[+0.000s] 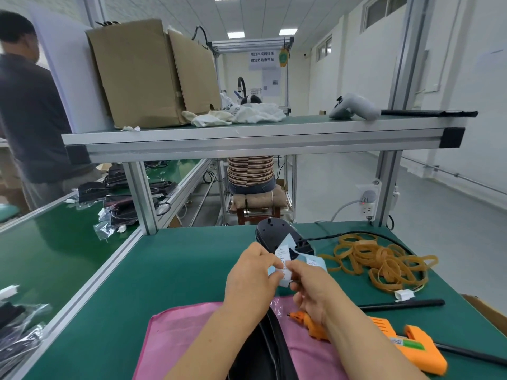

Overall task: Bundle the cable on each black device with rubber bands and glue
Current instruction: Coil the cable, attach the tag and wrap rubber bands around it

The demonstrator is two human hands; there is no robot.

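The left hand (251, 272) and right hand (310, 286) both pinch a white-and-blue paper label strip (284, 256). Beneath the forearms, what looks like a glossy black plastic device (263, 349) lies on a pink cloth (175, 333); tan rubber bands (384, 261) lie to the right.

Factory assembly line: green-matted aluminium workbenches (192, 256), seated workers, cartons (137, 75).

Bright, even light from ceiling panels (288, 31); wide-angle bending at the edges, slight softness throughout.
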